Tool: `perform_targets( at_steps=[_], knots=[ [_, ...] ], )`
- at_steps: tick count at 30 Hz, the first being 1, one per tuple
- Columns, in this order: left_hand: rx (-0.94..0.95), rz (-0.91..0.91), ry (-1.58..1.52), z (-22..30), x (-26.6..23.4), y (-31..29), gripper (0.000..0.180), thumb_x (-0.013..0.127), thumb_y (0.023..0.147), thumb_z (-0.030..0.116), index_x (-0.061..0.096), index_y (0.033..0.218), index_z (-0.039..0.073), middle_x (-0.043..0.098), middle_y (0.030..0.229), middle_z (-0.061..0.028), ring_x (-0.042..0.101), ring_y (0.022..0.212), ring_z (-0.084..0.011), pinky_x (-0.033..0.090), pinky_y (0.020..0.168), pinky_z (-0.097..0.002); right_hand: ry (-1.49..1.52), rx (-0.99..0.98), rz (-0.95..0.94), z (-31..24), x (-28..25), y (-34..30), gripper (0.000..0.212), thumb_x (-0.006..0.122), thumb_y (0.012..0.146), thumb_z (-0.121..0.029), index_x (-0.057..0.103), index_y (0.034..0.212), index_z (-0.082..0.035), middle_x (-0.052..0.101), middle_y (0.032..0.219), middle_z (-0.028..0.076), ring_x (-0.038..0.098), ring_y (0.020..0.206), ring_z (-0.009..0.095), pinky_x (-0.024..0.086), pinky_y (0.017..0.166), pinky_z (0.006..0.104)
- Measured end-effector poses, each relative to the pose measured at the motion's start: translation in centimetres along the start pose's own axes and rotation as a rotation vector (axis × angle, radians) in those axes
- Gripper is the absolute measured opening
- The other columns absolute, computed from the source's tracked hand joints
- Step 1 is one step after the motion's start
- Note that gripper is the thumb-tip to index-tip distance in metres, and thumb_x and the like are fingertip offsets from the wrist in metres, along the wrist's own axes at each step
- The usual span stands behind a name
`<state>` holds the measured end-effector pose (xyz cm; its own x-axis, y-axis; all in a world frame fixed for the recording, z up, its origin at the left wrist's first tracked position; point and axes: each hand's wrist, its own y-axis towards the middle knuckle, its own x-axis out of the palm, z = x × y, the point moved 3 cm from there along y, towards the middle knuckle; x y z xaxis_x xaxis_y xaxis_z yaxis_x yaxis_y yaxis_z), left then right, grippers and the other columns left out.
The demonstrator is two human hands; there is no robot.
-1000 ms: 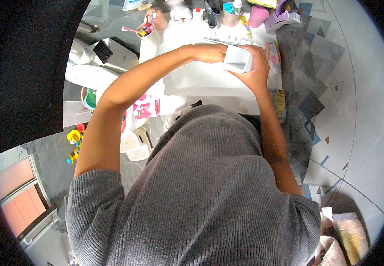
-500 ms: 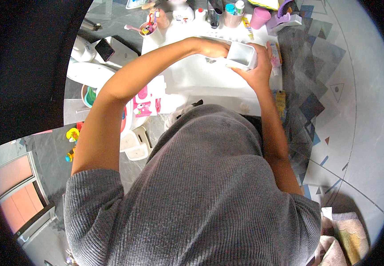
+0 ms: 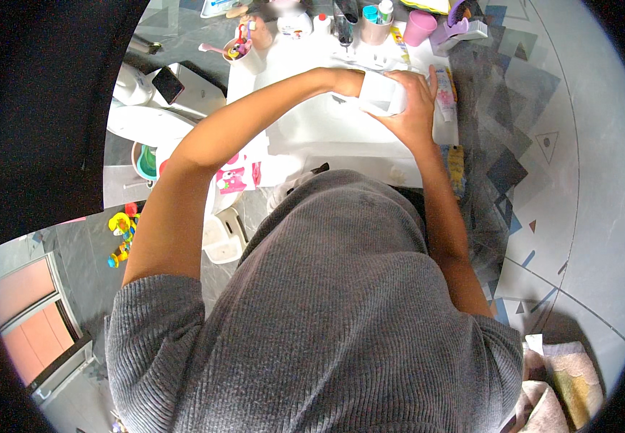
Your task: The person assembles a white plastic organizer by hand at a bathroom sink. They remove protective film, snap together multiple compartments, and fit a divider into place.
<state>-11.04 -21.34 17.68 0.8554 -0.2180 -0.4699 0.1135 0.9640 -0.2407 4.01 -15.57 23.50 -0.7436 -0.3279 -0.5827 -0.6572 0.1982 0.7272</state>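
Over the white washbasin (image 3: 312, 123), a white, squarish container (image 3: 382, 95) is tilted in my right hand (image 3: 416, 105), whose fingers wrap round its right side. My left hand (image 3: 344, 81) meets the container from the left. Its fingers go out of sight at the container's edge, and I cannot tell whether they are inside or behind it. The basin's tap (image 3: 345, 32) stands just beyond both hands.
Along the basin's back ledge are a cup of toothbrushes (image 3: 242, 56), a white bottle (image 3: 294, 23), a cup of tubes (image 3: 376, 29) and a pink cup (image 3: 420, 27). Tubes (image 3: 445, 94) lie at the right rim. A phone (image 3: 168, 85) rests on a white surface at left.
The container has shifted slightly left and turned, so its hollow inside no longer shows plainly. My left hand has moved along with it, its fingers now more hidden at the container.
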Motion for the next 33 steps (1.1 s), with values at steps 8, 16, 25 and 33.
perform_targets(
  at_steps=[8,16,25,33],
  knots=[
    [0.012,0.06,0.032,-1.2,0.7,-0.5,0.035,0.057,0.084,0.017,0.057,0.115,0.001,0.059,0.116,-0.0097,0.052,0.105,-0.0165,0.04,0.093,-0.0317,0.009,-0.056,-0.026,0.0,-0.4,-0.3,0.059,0.082,0.051,-0.028,0.054,0.1,-0.012,0.062,0.1,0.002,0.057,0.098,0.02,0.013,0.108,0.056],
    [0.098,0.073,0.138,2.0,0.9,-2.6,0.035,0.051,0.086,0.022,0.056,0.115,0.003,0.059,0.115,-0.0168,0.056,0.104,-0.0271,0.042,0.091,-0.0351,0.067,-0.025,-0.002,0.2,-0.3,-1.1,0.062,0.083,0.051,-0.03,0.053,0.102,-0.013,0.061,0.1,0.002,0.057,0.098,0.021,0.013,0.108,0.0557],
    [0.104,-0.015,-0.038,3.3,0.5,-3.0,0.038,0.049,0.088,0.022,0.053,0.121,0.004,0.058,0.119,-0.0137,0.053,0.107,-0.0218,0.039,0.094,-0.033,0.018,-0.05,0.001,-0.9,-1.6,-0.1,0.066,0.085,0.05,-0.036,0.054,0.103,-0.012,0.061,0.099,0.004,0.057,0.096,0.022,0.016,0.108,0.0538],
    [0.236,-0.144,0.405,2.8,-0.2,-2.2,0.041,0.046,0.09,0.022,0.047,0.125,0.0,0.048,0.131,-0.0143,0.046,0.119,-0.0301,0.037,0.099,-0.0352,0.021,0.042,0.019,-1.0,-2.2,-0.8,0.072,0.089,0.046,-0.029,0.053,0.104,-0.009,0.062,0.098,0.006,0.059,0.096,0.024,0.023,0.107,0.0512]
  ],
)
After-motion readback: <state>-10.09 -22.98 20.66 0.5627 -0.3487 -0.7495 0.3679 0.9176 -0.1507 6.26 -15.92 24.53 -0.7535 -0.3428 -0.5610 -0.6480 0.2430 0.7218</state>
